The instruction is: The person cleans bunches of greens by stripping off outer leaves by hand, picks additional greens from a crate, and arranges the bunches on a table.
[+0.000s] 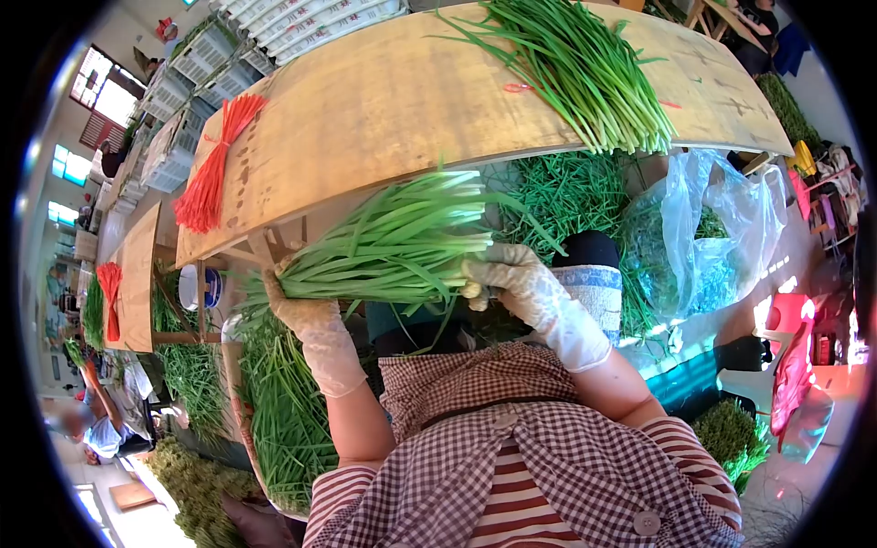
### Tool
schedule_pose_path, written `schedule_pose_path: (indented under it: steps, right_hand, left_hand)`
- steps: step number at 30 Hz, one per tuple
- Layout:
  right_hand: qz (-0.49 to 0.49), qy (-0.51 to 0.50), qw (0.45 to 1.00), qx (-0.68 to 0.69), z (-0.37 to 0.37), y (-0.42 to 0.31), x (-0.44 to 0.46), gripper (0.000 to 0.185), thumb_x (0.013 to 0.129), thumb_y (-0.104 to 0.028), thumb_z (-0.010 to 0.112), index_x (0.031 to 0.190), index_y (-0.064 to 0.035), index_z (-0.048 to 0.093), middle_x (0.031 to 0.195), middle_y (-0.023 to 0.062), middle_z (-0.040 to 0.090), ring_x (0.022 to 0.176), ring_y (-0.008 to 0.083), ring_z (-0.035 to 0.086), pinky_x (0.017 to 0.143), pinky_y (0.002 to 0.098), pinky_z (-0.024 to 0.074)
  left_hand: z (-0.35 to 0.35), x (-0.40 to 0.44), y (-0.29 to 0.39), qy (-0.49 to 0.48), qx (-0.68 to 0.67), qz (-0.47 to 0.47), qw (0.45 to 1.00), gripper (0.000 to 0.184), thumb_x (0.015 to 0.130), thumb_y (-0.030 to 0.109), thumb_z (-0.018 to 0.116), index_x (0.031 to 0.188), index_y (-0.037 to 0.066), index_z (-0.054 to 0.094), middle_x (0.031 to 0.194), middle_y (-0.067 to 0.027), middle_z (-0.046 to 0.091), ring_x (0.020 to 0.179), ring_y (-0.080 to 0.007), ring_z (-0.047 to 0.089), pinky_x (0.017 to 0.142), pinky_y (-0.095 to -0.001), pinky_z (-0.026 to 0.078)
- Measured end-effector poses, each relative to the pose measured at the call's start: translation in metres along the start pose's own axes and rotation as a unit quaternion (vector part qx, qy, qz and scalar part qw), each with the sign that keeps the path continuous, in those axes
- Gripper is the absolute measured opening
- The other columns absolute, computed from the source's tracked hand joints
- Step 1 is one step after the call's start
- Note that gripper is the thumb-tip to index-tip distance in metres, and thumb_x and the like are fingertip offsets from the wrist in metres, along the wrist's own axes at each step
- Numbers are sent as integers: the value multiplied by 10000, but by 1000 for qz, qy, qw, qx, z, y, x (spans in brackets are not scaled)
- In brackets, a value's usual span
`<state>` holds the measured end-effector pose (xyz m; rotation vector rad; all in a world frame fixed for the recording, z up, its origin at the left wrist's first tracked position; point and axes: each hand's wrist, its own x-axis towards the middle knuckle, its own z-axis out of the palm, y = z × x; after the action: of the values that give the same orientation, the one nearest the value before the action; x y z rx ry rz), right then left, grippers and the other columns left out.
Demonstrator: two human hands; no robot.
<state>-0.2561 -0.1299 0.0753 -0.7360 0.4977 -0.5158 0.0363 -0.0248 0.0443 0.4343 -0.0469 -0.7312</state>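
Observation:
A bunch of garlic chives (388, 242) lies sideways across my lap, just in front of the table edge. The leafy end rests in my left hand (306, 315), which wears a pale glove and is closed around it from below. At the pale stem ends, my right hand (516, 283), also gloved, has its fingers closed on the stalks. Some fingertips of both hands are hidden by the leaves. A larger pile of chives (594, 78) lies on the wooden table (384, 91), its stems towards me.
A bundle of red ties (219, 169) lies at the table's left end. Loose greens (571, 196) cover the floor under the table, beside a clear plastic bag (703, 233). More chives (283, 411) fill a container at my left. Crates (174, 146) are stacked behind; another person (100, 425) sits far left.

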Motion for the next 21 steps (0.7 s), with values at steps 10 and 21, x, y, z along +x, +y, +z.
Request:
schedule_pose_path:
  steps: [10,21]
  right_hand:
    - [-196,243,889,-334,-70,-36,-10,257,877,-130,676,1122,-54,652,1073,90,680,761,148,623,776,257,509]
    - [-124,-22,980,153,-27,-17,10,255,882,-284,674,885,-30,649,686,5,581,571,101,507,586,257,438]
  left_hand:
    - [-11,5,21,102,36,23,994,429,952,391,402,1089,24,577,1123,-188,628,1107,-352,574,962,-549,456]
    - [-2,-1,8,77,67,11,995,306,955,328,439,905,67,589,937,-114,641,1001,-322,594,908,-532,483]
